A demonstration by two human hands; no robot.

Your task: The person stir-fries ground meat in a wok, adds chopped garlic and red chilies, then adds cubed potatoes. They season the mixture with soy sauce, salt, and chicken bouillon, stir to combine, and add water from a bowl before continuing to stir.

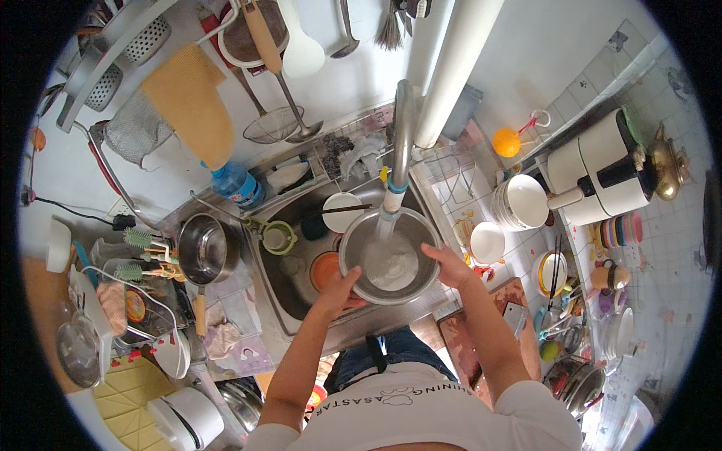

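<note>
Both my hands hold a round stainless steel bowl [352, 248] by its rim, above the sink [282, 307]. My left hand [338, 290] grips the lower left side, thumb on the rim. On the right side, my right hand [445, 262] grips with its thumb inside the edge. Water runs from the faucet [403, 135] into the bowl, where whitish, bubbly water lies. Beyond and beside the bowl, the sink holds a white dish [341, 211] with a dark stick across it, an orange round dish [325, 270] and a green-rimmed cup [277, 238].
A steel saucepan [206, 248] stands left of the sink, with a blue plastic bottle [240, 186] behind. At right are stacked white bowls [522, 202], a small white bowl [487, 242] and a wooden cutting board [465, 338]. A white pipe [457, 73] rises behind the faucet.
</note>
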